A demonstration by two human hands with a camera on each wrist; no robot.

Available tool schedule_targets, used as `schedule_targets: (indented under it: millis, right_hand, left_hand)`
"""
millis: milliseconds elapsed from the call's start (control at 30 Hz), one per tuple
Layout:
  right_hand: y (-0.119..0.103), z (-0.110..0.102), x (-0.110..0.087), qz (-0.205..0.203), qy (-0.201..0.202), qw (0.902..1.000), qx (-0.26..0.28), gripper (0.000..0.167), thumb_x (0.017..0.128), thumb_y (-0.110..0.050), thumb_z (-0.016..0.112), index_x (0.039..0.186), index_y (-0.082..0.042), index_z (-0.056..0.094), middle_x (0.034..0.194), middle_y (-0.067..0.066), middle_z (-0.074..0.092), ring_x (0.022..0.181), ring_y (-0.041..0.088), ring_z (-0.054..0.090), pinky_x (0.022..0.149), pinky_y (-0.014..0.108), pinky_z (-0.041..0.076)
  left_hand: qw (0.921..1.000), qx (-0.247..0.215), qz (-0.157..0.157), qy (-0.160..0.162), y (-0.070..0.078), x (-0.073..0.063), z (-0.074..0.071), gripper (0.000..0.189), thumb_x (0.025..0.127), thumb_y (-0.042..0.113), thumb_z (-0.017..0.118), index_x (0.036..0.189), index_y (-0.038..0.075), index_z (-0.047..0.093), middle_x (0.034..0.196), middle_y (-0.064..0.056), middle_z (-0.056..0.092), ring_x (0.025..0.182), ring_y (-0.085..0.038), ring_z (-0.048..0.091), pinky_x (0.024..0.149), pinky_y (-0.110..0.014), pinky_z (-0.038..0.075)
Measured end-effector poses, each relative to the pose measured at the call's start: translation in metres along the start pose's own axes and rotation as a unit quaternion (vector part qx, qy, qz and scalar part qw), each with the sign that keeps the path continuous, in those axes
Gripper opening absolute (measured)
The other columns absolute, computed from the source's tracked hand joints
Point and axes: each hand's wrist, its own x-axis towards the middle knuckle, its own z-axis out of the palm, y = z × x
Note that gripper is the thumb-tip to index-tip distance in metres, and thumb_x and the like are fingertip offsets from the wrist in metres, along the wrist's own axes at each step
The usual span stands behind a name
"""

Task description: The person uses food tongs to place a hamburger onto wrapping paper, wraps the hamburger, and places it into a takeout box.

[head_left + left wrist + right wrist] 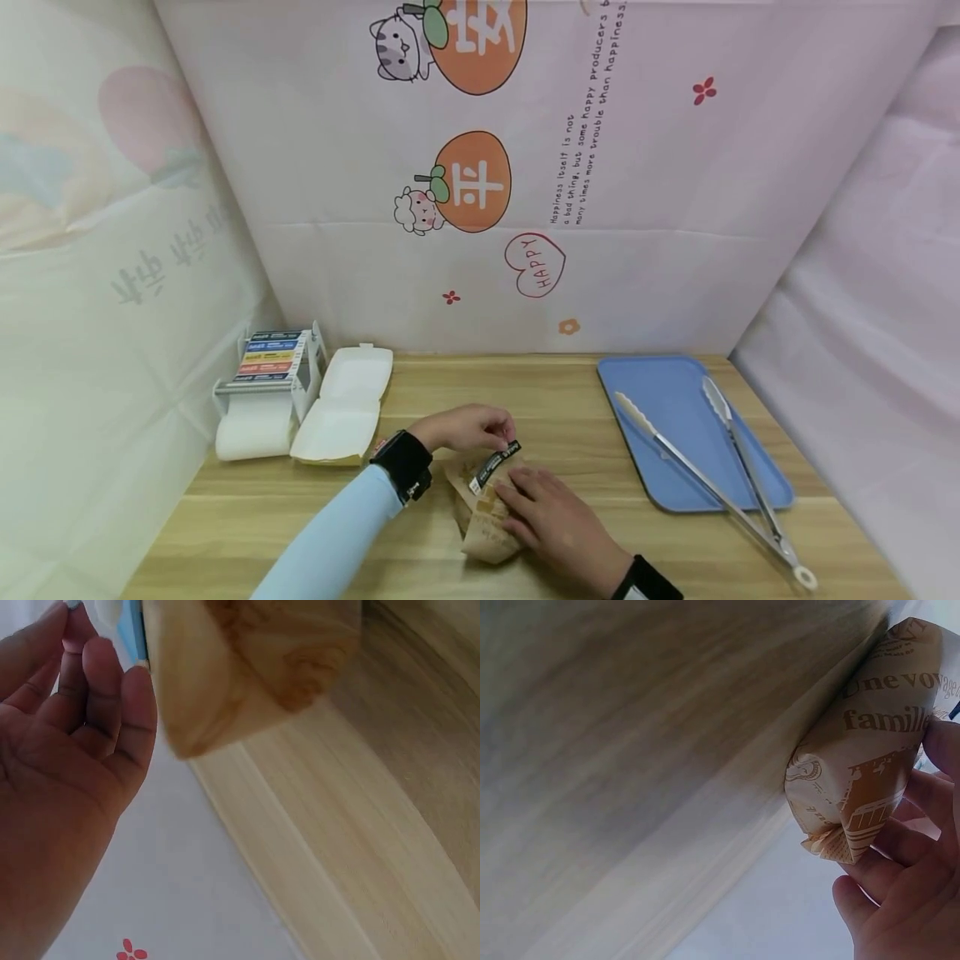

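A package wrapped in brown printed paper (487, 529) lies on the wooden table in front of me. A black sticker strip (491, 469) runs along its top. With thumb and finger, my left hand (468, 427) pinches the sticker's far end in the head view. In the left wrist view, the left fingertips (139, 697) are beside the brown wrapper (255, 667). My right hand (562, 525) holds the package from its right side, fingers over the top. Printed lettering shows on the wrapper (889, 720) in the right wrist view, with the right fingers (885, 874) bent against it.
At the back left stands a label dispenser (262, 367) with several coloured label rolls. An opened white takeaway box (341, 421) sits beside it. On the right, long metal tongs (705, 479) lie across a blue tray (667, 492). A printed cloth backdrop (630, 275) rises behind the table.
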Motion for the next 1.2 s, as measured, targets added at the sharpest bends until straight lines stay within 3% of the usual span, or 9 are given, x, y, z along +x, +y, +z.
schedule_targets:
  millis: [233,500,833,1000,1200]
  right_hand:
    - [0.001,0.001,0.001,0.002,-0.01,0.9999,0.004,0.045,0.103,-0.04,0.058,0.141,-0.016,0.061,0.142,0.012,0.059,0.132,0.026,0.055,0.109,0.049,0.046]
    - [0.0,0.003,0.002,-0.002,-0.014,0.9999,0.003,0.046,0.104,-0.042,0.055,0.141,-0.016,0.061,0.141,0.011,0.058,0.131,0.025,0.055,0.109,0.049,0.046]
    - [-0.002,0.004,0.005,0.0,-0.02,0.9998,-0.004,0.047,0.104,-0.045,0.053,0.141,-0.017,0.061,0.141,0.01,0.059,0.131,0.025,0.056,0.109,0.049,0.046]
    - [-0.002,0.004,0.006,-0.005,-0.019,0.9998,0.002,0.047,0.104,-0.044,0.054,0.143,-0.017,0.06,0.142,0.01,0.057,0.131,0.025,0.054,0.108,0.048,0.047]
    - [0.002,0.003,0.008,-0.017,-0.012,0.9995,0.024,0.048,0.103,-0.043,0.057,0.143,-0.016,0.059,0.14,0.009,0.057,0.136,0.033,0.049,0.11,0.051,0.044]
  left_hand:
    - [0.9991,0.039,0.014,-0.009,-0.003,0.004,0.006,0.007,0.1,0.015,0.065,0.105,0.02,0.067,0.094,0.011,0.063,0.087,-0.001,0.058,0.079,-0.02,0.05]
    - [0.998,0.041,-0.012,-0.045,0.001,0.006,0.009,0.025,0.089,0.003,0.07,0.107,0.02,0.066,0.095,0.004,0.064,0.083,-0.003,0.056,0.072,-0.019,0.049]
    - [0.9971,0.04,-0.018,-0.063,-0.005,0.002,0.009,0.024,0.089,0.004,0.07,0.108,0.018,0.068,0.092,0.009,0.063,0.082,-0.003,0.057,0.073,-0.019,0.051]
    - [0.9956,0.066,-0.027,-0.062,0.0,-0.007,0.008,0.027,0.09,0.016,0.077,0.117,0.018,0.07,0.106,0.008,0.063,0.099,-0.008,0.057,0.083,-0.022,0.05]
    - [0.986,0.16,-0.033,-0.035,0.003,-0.019,0.011,0.056,0.091,0.033,0.077,0.143,0.02,0.059,0.131,0.008,0.058,0.123,-0.012,0.048,0.099,-0.026,0.047]
